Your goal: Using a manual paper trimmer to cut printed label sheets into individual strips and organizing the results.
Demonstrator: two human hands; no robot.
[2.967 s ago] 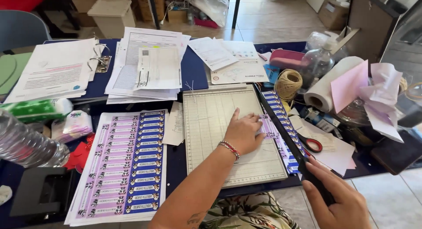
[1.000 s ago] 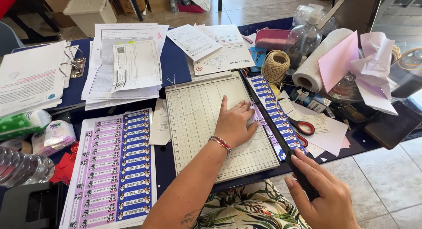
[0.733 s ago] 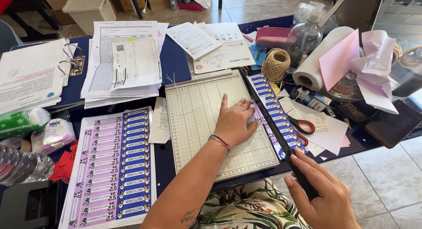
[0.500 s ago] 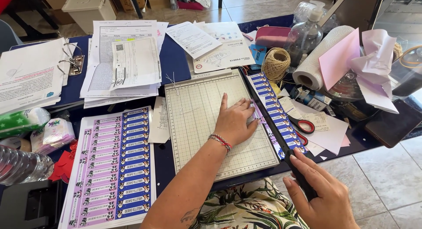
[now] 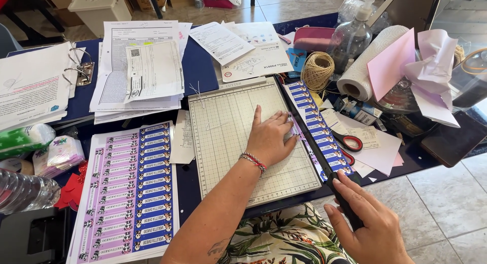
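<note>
A gridded paper cutter board [image 5: 228,127] lies on the blue table. My left hand [image 5: 271,137] presses flat on its right side, fingers holding down the edge of a purple and blue label strip [image 5: 314,122] that runs under the black blade arm [image 5: 309,137]. My right hand [image 5: 370,223] grips the black handle of the cutter arm [image 5: 347,203] at the near end, the arm lying low along the board's right edge. A full sheet of the same purple and blue labels [image 5: 129,188] lies to the left of the board.
Red-handled scissors [image 5: 347,142], a twine ball [image 5: 317,71], a paper towel roll [image 5: 368,66] and a spray bottle [image 5: 355,36] crowd the right. Stacked papers [image 5: 142,71] and an open ring binder [image 5: 35,81] lie behind. A water bottle [image 5: 23,193] lies at left.
Since three seconds ago the view has shifted slightly; in the last second both hands and the cutter arm have stayed almost still.
</note>
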